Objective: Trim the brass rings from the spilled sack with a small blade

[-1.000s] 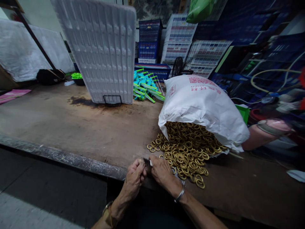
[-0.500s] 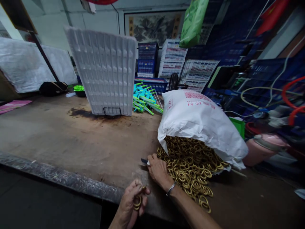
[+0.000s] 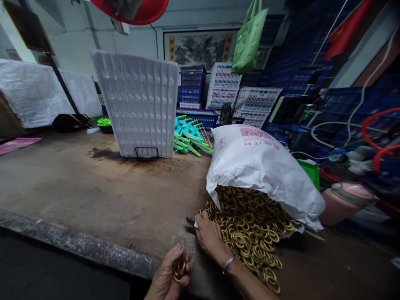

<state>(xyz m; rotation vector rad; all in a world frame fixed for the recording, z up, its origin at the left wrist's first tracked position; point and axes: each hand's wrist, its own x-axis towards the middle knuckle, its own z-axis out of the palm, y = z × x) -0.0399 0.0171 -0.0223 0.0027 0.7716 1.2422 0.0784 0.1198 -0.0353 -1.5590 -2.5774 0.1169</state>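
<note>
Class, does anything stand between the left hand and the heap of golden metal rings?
Yes: the right hand and its forearm, wearing a silver bangle, lie along the left side of the heap of golden metal rings, between it and the left hand.

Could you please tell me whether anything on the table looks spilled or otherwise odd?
Yes: loose gold-coloured rings spill from the open white sack onto the table, beside the right hand. A dark, uneven stain also discolours the surface near the upright tray.
</note>
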